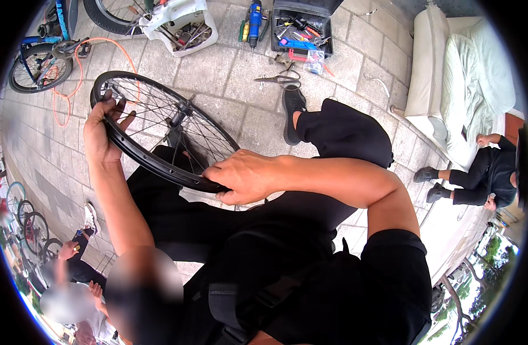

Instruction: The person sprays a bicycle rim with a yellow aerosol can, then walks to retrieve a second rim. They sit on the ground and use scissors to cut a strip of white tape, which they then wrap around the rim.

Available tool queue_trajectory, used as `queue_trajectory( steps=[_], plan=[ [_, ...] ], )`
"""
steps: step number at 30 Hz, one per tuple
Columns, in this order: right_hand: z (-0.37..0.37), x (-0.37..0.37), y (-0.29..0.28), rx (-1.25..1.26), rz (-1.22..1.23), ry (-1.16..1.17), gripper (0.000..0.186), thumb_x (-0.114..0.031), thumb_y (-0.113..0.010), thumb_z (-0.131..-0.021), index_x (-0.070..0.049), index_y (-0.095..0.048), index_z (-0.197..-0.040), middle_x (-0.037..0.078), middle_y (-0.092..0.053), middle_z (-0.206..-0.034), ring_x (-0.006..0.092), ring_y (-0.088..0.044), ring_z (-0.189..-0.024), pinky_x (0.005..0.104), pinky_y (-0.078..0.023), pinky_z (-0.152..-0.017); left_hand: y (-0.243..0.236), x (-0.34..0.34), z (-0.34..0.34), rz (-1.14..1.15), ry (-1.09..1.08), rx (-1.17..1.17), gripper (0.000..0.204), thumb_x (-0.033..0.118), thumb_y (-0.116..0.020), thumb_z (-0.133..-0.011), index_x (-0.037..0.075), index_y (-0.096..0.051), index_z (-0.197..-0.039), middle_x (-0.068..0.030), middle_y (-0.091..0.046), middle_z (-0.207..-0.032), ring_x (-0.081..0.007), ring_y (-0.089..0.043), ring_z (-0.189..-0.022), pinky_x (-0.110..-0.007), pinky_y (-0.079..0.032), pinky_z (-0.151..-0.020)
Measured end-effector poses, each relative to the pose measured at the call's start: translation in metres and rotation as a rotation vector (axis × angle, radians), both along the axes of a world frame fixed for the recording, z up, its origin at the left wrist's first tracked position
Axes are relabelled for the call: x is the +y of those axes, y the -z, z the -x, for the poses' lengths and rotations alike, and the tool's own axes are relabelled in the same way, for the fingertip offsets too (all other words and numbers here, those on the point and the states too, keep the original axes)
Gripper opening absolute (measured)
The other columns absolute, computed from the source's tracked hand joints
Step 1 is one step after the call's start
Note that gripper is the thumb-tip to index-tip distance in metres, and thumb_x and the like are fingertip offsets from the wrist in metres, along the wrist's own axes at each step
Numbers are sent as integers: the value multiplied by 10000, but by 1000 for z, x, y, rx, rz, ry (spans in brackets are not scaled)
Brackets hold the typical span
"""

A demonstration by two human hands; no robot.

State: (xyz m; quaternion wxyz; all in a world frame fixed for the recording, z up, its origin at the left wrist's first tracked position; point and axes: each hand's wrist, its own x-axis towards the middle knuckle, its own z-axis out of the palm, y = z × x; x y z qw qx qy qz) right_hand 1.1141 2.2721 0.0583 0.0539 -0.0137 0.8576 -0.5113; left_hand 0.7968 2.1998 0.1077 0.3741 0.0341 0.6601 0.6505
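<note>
A bicycle wheel with a bare black rim (143, 164) and dark spokes is held tilted above my lap, its hub (175, 119) turned up and to the right. My left hand (105, 129) grips the rim at its left side, thumb and fingers wrapped over the edge. At the near right part of the rim, my right hand (244, 177) is closed on it, fingertips pressed against the rim. Whether something small lies under those fingertips is hidden. No tyre shows on this wheel.
Ahead on the paving lie scissors (278, 79), a blue power tool (254, 24) and an open toolbox (303, 53). A white tub (209, 37) holds parts. An orange hose (80, 69) runs by a blue bicycle (34, 63). A sofa (428, 75) stands right; other people sit at both sides.
</note>
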Motion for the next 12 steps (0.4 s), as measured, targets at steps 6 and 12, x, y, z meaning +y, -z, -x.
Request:
queue_trajectory(
  steps=[6,12],
  plan=[
    [1,-6,2,-49,-92,-58,345,-268,-706,-873,47,-626,-991,208,-704,-921,415,-712,-878,521,-554,-780,0,-20,-5,-62,-17,-36,371,55,-568,-942,-18,-616,-1302,-81,-644,-1087,-232,-626,-1082,-563,-557,-975],
    [0,36,-8,-254,233,-56,577,-374,-738,-897,-91,-589,-1376,163,-712,-1228,279,-717,-1099,436,-558,-910,24,-29,4,-5,34,-13,517,135,-638,-928,6,-518,-1413,-85,-637,-1162,-284,-605,-1220,-557,-563,-960]
  ],
)
